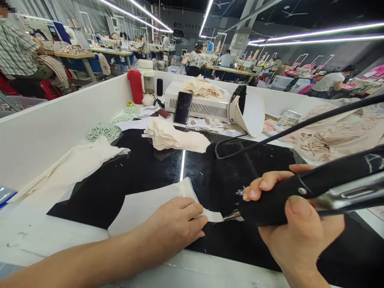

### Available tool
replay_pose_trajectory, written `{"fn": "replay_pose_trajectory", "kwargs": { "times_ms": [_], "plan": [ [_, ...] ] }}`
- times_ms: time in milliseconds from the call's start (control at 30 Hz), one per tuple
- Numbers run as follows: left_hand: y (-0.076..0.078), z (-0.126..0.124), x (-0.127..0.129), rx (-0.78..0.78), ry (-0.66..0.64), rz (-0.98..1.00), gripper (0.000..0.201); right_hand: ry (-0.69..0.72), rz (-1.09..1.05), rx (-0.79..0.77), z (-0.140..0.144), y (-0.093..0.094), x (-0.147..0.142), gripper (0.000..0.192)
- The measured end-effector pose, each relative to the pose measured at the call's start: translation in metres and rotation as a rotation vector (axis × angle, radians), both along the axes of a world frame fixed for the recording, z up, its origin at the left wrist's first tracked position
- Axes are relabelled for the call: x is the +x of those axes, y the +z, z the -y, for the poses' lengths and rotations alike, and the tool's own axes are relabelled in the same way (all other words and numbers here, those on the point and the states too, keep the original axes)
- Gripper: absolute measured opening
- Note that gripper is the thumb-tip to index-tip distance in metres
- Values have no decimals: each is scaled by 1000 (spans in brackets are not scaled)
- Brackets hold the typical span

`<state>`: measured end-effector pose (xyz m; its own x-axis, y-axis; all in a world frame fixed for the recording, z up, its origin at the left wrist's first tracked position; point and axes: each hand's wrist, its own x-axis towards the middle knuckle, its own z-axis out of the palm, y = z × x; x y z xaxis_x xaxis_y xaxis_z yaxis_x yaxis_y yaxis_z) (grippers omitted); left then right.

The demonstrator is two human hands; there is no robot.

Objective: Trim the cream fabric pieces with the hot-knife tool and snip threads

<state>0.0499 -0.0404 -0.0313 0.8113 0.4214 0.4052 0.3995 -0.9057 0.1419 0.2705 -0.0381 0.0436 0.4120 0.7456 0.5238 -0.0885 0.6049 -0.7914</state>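
Observation:
My left hand (177,220) presses on a white sheet-like piece (135,210), its fingers curled together at a narrow strip on the piece's right side. Whether this piece is fabric or paper I cannot tell. In my right hand (300,232) is a black corded hand tool (270,204), gripped with fingers and thumb around its body. A long silver lever runs along the tool. Its metal tip (232,216) meets the end of the white strip. Beneath lies a glossy black work surface (150,172).
A stack of cream fabric pieces (177,138) lies ahead, another cream pile (75,160) at left. Behind stand a vented white box (198,104), a phone (183,107) and a red flask (135,87). A black cable (288,130) crosses the right side.

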Motion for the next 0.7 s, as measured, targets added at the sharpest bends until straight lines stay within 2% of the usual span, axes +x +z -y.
{"fn": "replay_pose_trajectory", "kwargs": {
  "times_ms": [333, 500, 700],
  "plan": [
    [-1, -1, 5, -4, 15, -46, 20, -65, 5, -42, 0, 4, 2, 47],
    [-3, -1, 7, 5, 7, -93, 19, -36, -66, -70, -4, 7, 2, 48],
    [1, 4, 7, 2, 20, -100, 17, 16, -71, -22, -8, 8, -16, 41]
  ]
}}
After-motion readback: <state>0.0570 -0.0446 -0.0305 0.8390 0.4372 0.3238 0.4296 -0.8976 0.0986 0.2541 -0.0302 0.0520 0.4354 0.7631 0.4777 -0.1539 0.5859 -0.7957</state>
